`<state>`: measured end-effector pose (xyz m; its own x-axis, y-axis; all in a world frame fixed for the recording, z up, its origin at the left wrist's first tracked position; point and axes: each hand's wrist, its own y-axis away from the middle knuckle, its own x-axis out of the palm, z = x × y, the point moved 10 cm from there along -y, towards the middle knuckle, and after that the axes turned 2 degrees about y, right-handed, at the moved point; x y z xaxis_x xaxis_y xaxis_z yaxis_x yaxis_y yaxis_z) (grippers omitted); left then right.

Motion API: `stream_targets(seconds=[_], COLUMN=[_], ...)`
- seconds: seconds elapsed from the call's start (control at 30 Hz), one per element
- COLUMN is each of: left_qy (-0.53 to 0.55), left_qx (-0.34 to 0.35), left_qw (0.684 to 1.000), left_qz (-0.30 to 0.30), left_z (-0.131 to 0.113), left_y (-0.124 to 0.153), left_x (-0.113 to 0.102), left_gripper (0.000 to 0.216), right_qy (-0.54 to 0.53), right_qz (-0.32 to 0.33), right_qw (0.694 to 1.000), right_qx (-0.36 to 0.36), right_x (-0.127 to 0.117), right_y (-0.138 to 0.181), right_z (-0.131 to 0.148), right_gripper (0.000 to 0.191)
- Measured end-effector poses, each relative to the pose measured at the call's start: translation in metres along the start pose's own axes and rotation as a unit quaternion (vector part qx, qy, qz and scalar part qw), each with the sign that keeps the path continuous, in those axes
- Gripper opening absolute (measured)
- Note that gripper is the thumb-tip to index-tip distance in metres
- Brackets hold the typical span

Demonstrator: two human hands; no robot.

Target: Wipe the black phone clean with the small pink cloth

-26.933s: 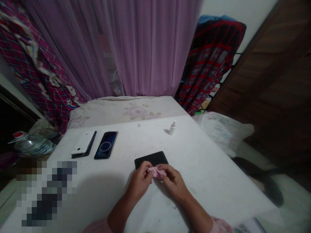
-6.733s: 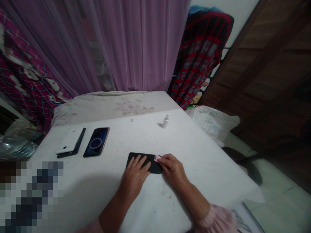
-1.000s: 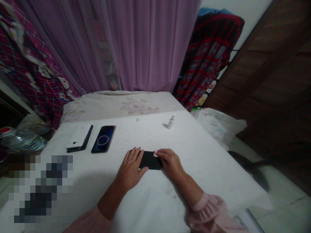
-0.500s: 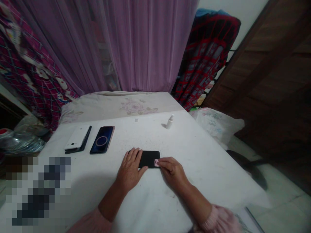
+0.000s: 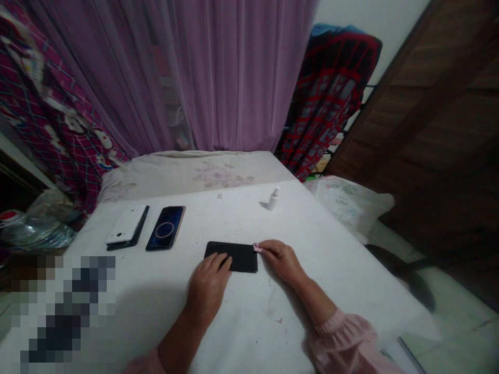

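White worktop (image 5: 323,280) stretched below a sheer purple curtain (image 5: 234,78). The left hand (image 5: 208,285) lay spread on a flat black rectangular slab (image 5: 237,257), while the right hand (image 5: 281,259) rested, fingers together, at a small pink scrap (image 5: 257,247) on the slab's right edge; any pinch was unclear.

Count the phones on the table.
3: a white phone stacked on a black one, a blue-screened phone beside them. The black slab under the left hand may be a fourth.

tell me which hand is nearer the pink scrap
Right. The right hand touches the pink scrap at its fingertips; the left hand is farther off, fingers on the black rectangle.
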<state>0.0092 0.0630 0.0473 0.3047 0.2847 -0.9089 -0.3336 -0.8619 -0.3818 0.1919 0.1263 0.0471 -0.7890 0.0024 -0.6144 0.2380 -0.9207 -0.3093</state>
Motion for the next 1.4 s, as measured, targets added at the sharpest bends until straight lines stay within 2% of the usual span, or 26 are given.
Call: stream_targets(seconds=[0.17,0.33,0.47,0.57,0.63,0.73,0.97,1.07,1.17,1.33,1.4], left_qy=[-0.006,-0.03,-0.052,-0.056,-0.051,-0.036,-0.027,-0.013,-0.014,-0.029,-0.027], left_qx=[0.034,0.054,0.066,0.065,0.061,0.055,0.052,0.059,0.066,0.073,0.074], left_qw=[0.999,0.998,0.996,0.996,0.997,0.998,0.998,0.998,0.998,0.997,0.997], left_qz=[-0.007,-0.014,-0.027,-0.022,-0.02,-0.02,-0.01,-0.009,-0.008,-0.005,0.001], left_z=[-0.002,-0.005,-0.007,-0.007,-0.006,-0.004,-0.005,-0.008,-0.01,-0.012,-0.012], left_y=[0.004,0.006,0.007,0.006,0.006,0.005,0.004,0.003,0.003,0.002,0.001], left_x=[0.005,0.005,0.003,0.005,0.005,0.006,0.012,0.013,0.013,0.01,0.01], left_gripper=[0.034,0.034,0.035,0.035,0.035,0.035,0.035,0.036,0.036,0.036,0.036], right_qy=[0.077,0.11,0.135,0.123,0.113,0.102,0.066,0.061,0.092,0.132,0.125], right_qz=[0.061,0.143,0.187,0.2,0.195,0.183,0.153,0.145,0.153,0.175,0.18], right_qw=[0.995,0.98,0.968,0.966,0.968,0.973,0.985,0.987,0.983,0.972,0.971], right_qx=[-0.017,-0.087,-0.098,-0.108,-0.107,-0.096,-0.052,-0.041,-0.052,-0.087,-0.095], right_x=[0.015,0.065,0.104,0.121,0.123,0.113,0.042,0.027,0.044,0.106,0.122], right_y=[-0.024,-0.054,-0.07,-0.077,-0.078,-0.075,-0.043,-0.036,-0.043,-0.071,-0.078], right_z=[0.013,0.047,0.066,0.076,0.077,0.068,0.018,0.01,0.021,0.064,0.076], right_gripper=[0.02,0.024,0.021,0.02,0.021,0.023,0.023,0.023,0.023,0.023,0.022])
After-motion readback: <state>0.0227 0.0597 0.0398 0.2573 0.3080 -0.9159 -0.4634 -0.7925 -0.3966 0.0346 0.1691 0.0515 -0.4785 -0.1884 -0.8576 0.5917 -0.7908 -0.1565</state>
